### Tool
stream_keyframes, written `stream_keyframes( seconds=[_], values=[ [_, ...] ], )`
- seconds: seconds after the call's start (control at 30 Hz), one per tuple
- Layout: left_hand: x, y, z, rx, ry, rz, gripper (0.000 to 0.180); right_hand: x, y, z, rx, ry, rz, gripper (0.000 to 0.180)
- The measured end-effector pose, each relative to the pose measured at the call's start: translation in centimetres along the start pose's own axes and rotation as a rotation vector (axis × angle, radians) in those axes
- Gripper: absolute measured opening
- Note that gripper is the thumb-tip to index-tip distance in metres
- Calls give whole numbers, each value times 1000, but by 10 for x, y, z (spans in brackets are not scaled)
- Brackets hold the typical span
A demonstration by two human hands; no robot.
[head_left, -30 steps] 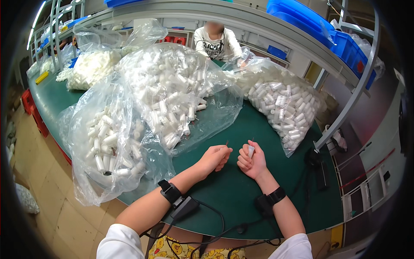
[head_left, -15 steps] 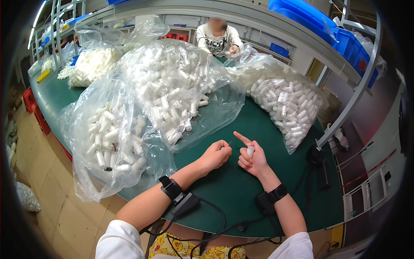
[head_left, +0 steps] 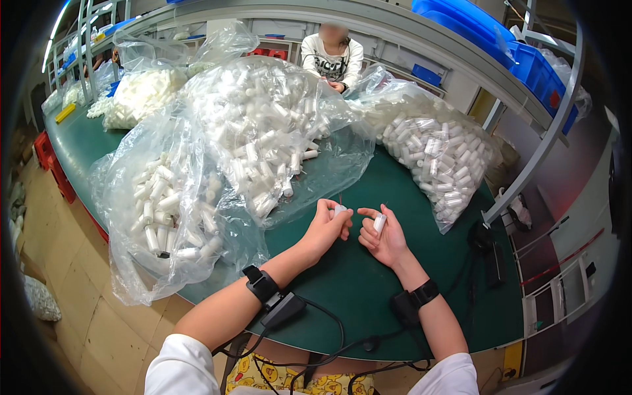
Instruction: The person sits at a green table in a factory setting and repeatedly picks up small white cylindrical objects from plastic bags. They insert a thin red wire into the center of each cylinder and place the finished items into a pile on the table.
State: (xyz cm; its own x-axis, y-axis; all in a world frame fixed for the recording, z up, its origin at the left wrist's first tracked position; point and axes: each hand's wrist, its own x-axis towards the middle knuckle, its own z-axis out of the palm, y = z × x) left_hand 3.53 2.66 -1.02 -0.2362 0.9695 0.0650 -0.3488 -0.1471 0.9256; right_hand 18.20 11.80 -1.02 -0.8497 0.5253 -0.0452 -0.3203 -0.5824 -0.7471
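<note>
My left hand (head_left: 325, 229) pinches a small white plastic piece (head_left: 340, 210) between thumb and fingers. A thin reddish strand stands up from it. Close by on the right, my right hand (head_left: 388, 242) has its fingers curled round a white plastic cylinder (head_left: 379, 222), thumb raised. A narrow gap parts the two hands above the green table (head_left: 355, 296). Beyond my left hand a clear bag (head_left: 263, 125) spills over with many similar white cylinders. Another clear bag part (head_left: 161, 204) with cylinders lies left of my left forearm.
A second bag of white cylinders (head_left: 438, 158) lies to the right, beyond my right hand. Across the table sits a person (head_left: 332, 59). Blue bins (head_left: 540, 76) rest on the overhead shelf. Black cables (head_left: 342, 329) run from my wrist straps along the table's near edge.
My left hand has turned and lifted slightly, bringing its white piece into view. My right index finger, stretched out before, has bent in, and the thumb has risen. The person opposite lowered their hands.
</note>
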Motion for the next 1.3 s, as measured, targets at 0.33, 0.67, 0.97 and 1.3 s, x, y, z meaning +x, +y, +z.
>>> stream_keyframes(
  seconds=[0.33,0.67,0.97,1.3],
  values=[
    [3,-5,-3,252,62,66,28,2,2,3,-14,8,-8,33],
    [0,0,-1,140,-60,47,32,-1,3,8,-230,8,-30,27],
    [1,-2,-1,92,-50,97,30,-3,3,7,-255,-8,-23,35],
    [1,0,-1,35,0,104,30,-1,3,9,-279,16,-21,38]
  ],
)
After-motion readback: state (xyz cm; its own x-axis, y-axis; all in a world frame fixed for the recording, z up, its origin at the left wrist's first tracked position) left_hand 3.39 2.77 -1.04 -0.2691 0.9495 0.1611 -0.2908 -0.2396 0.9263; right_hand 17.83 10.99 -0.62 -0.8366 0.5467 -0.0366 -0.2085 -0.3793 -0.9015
